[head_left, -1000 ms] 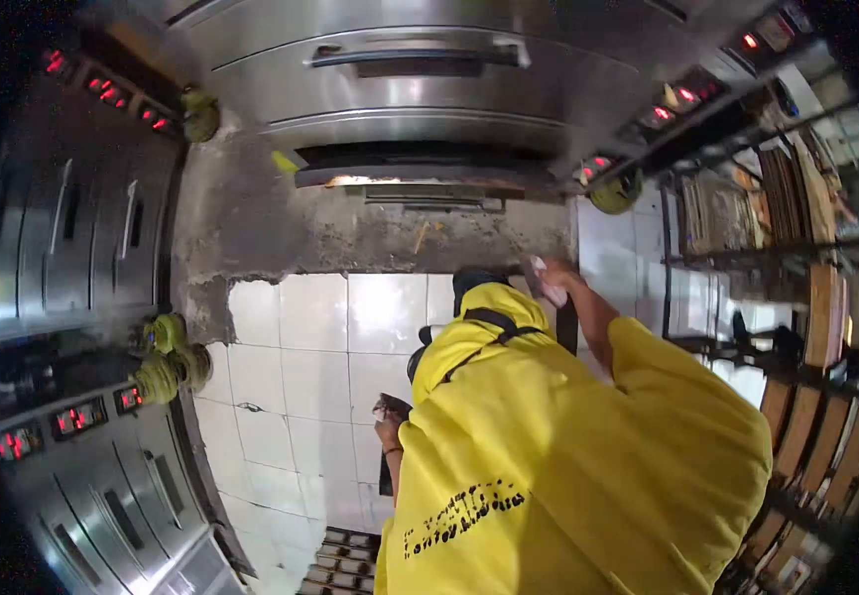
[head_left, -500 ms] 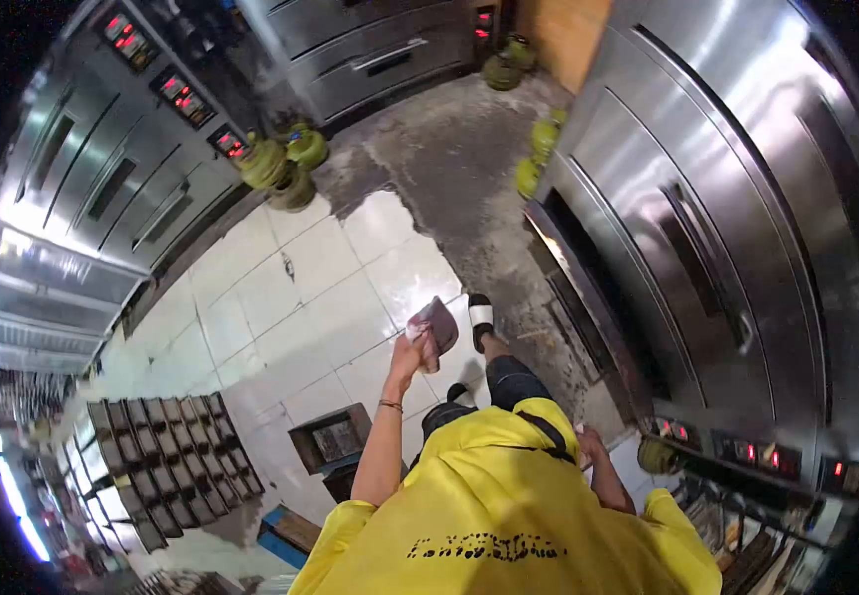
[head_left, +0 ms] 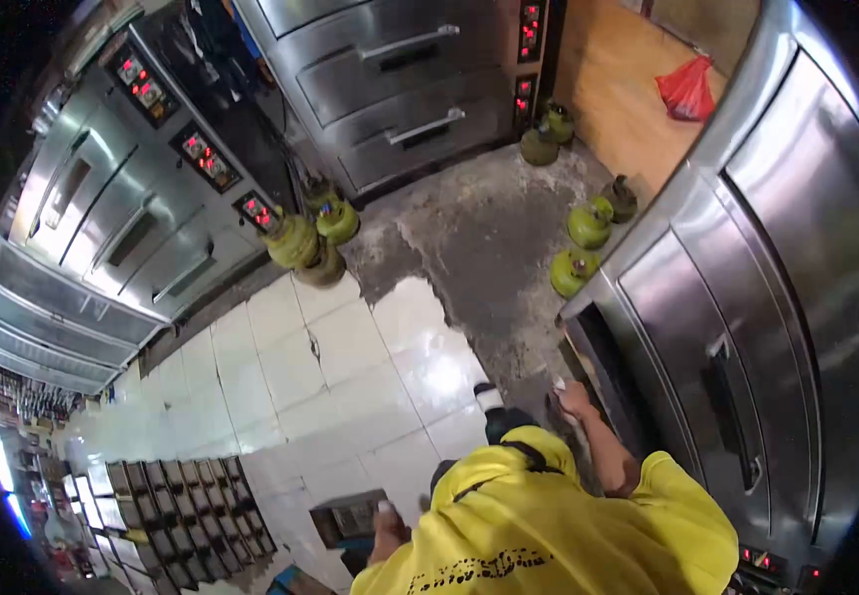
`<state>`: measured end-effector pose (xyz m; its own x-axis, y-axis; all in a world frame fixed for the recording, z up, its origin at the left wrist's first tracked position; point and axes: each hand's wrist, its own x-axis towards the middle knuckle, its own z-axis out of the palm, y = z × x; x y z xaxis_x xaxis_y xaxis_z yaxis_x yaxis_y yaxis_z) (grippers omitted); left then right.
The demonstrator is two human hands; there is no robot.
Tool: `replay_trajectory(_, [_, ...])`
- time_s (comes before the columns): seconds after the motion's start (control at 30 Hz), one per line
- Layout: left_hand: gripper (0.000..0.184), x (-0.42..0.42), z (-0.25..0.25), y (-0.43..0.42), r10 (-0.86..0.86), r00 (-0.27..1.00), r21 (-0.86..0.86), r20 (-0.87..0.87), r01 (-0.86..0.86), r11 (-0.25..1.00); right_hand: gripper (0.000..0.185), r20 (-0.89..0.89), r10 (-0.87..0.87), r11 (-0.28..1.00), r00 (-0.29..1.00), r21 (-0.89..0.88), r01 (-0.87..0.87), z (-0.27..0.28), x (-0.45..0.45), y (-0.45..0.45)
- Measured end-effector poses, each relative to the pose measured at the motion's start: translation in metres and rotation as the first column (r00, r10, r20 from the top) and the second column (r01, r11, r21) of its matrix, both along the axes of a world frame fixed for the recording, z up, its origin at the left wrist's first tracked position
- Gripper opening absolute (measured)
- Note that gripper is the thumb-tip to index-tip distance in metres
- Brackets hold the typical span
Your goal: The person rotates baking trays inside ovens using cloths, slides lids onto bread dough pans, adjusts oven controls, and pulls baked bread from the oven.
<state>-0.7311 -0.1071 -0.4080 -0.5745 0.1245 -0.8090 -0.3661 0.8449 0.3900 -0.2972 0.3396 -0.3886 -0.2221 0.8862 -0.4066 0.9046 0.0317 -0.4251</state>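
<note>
My left hand (head_left: 387,531) is low at my left side, partly hidden by my yellow shirt (head_left: 529,516). Its fingers are closed, and a whitish bit of the folded cloth (head_left: 385,507) shows at the top; the rest of the cloth is out of sight. Forward on the right, my right hand (head_left: 576,400) is closed around something with a small pale end, too small to name. It is close to the lower edge of the steel deck oven (head_left: 687,327). A dark metal box (head_left: 345,516) lies on the floor beside my left hand.
More deck ovens (head_left: 390,99) stand ahead and at left (head_left: 122,218). Green gas cylinders (head_left: 588,223) are by the right oven, others (head_left: 296,243) by the left. Stacked baking tins (head_left: 191,516) are at lower left. White tiles (head_left: 340,342) meet rough concrete. A red bag (head_left: 687,89) hangs ahead.
My left hand has dropped back to my side with the cloth. My right hand has swung forward beside the right oven. The view has shifted, with more of the far wall showing.
</note>
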Motion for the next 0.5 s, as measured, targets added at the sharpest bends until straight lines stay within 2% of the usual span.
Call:
replay_trajectory(0.03, [0.041, 0.001, 0.013, -0.002, 0.117, 0.993, 0.037, 0.023, -0.118, 0.992, 0.039, -0.143, -0.062, 0.994, 0.988, 0.085, 0.075, 0.009, -0.03, 0.035])
replay_trajectory(0.1, [0.039, 0.0, 0.033, 0.003, 0.249, 0.968, 0.094, 0.044, -0.252, 0.963, 0.034, -0.352, -0.379, 0.917, 0.856, -0.266, 0.297, 0.066, -0.105, 0.096])
replay_trajectory(0.13, [0.037, 0.001, 0.041, 0.004, 0.31, 0.95, 0.124, 0.046, -0.313, 0.942, 0.029, -0.584, -0.403, 0.902, 0.704, -0.382, 0.2, 0.079, -0.137, 0.122])
replay_trajectory(0.17, [0.036, -0.001, 0.048, 0.008, 0.373, 0.927, 0.164, 0.042, -0.374, 0.913, 0.023, -0.762, -0.428, 0.889, 0.485, -0.452, 0.075, 0.091, -0.17, 0.147])
replay_trajectory(0.23, [0.035, -0.016, 0.053, 0.029, 0.511, 0.859, 0.279, 0.03, -0.498, 0.821, 0.02, -0.761, -0.573, 0.778, 0.304, -0.622, -0.089, 0.152, -0.249, 0.18])
replay_trajectory(0.27, [0.034, -0.029, 0.056, 0.047, 0.579, 0.815, 0.352, 0.028, -0.55, 0.758, 0.018, -0.788, -0.566, 0.763, 0.241, -0.612, -0.209, 0.197, -0.286, 0.189])
replay_trajectory(0.3, [0.034, -0.042, 0.068, 0.069, 0.642, 0.766, 0.429, 0.026, -0.589, 0.685, 0.02, -0.791, -0.56, 0.732, 0.246, -0.612, -0.301, 0.216, -0.319, 0.203])
replay_trajectory(0.33, [0.033, -0.057, 0.093, 0.099, 0.699, 0.714, 0.503, 0.036, -0.618, 0.605, 0.023, -0.784, -0.593, 0.705, 0.184, -0.616, -0.352, 0.255, -0.358, 0.204])
replay_trajectory(0.37, [0.033, -0.073, 0.12, 0.128, 0.744, 0.667, 0.573, 0.047, -0.628, 0.527, 0.021, -0.794, -0.6, 0.67, 0.1, -0.567, -0.478, 0.262, -0.391, 0.209])
replay_trajectory(0.4, [0.033, -0.092, 0.153, 0.159, 0.752, 0.658, 0.627, 0.044, -0.604, 0.492, 0.029, -0.715, -0.699, 0.592, 0.014, -0.589, -0.549, 0.267, -0.422, 0.211])
replay_trajectory(0.43, [0.031, -0.122, 0.138, 0.165, 0.727, 0.687, 0.678, 0.009, -0.538, 0.501, 0.038, -0.644, -0.765, 0.552, -0.014, -0.643, -0.532, 0.258, -0.457, 0.213])
replay_trajectory(0.47, [0.032, -0.152, 0.129, 0.169, 0.628, 0.768, 0.72, -0.127, -0.364, 0.591, 0.038, -0.64, -0.768, 0.546, -0.007, -0.65, -0.528, 0.263, -0.49, 0.203])
replay_trajectory(0.5, [0.036, -0.183, 0.123, 0.173, 0.409, 0.789, 0.649, -0.458, -0.018, 0.76, 0.041, -0.566, -0.823, 0.479, -0.052, -0.641, -0.6, 0.274, -0.526, 0.198])
